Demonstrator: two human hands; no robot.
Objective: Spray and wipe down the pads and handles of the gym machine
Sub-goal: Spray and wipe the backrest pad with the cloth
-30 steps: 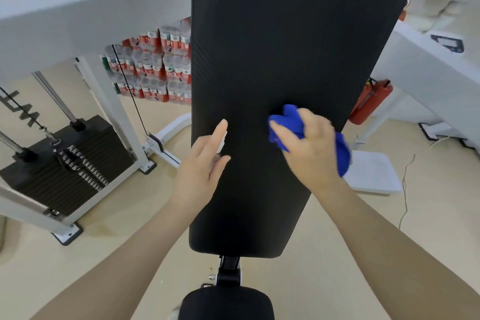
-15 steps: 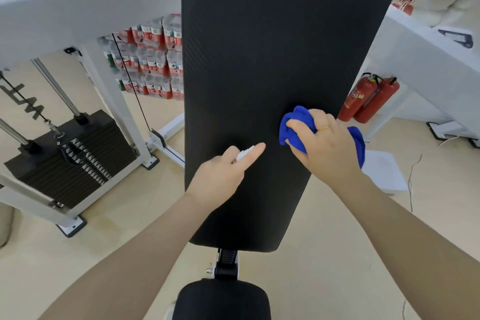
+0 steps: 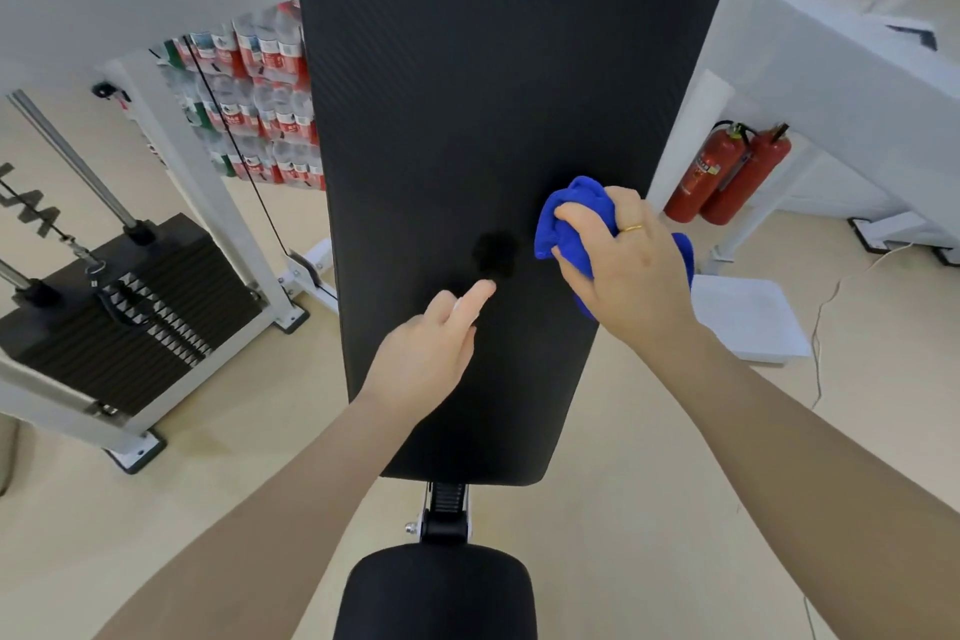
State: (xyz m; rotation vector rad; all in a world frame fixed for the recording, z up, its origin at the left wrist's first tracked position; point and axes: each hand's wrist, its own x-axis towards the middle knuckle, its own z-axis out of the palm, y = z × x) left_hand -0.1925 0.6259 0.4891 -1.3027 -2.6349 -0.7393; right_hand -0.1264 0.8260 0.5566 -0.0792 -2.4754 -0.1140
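Observation:
A long black back pad of the gym bench fills the middle of the view, with a smaller black seat pad below it. My right hand holds a bunched blue cloth against the pad's right side. My left hand is closed around a small white spray bottle, mostly hidden in the fist, with the index finger stretched along its top. A dark wet patch shows on the pad just beyond that fingertip.
A black weight stack in a white frame stands at the left, with a cable beside it. Packs of bottles are stacked behind. Two red fire extinguishers and a white tray sit on the floor at the right.
My left hand moved from the pad's left edge toward its middle, holding the bottle. A dark wet patch appeared on the pad. My right hand with the cloth shifted right.

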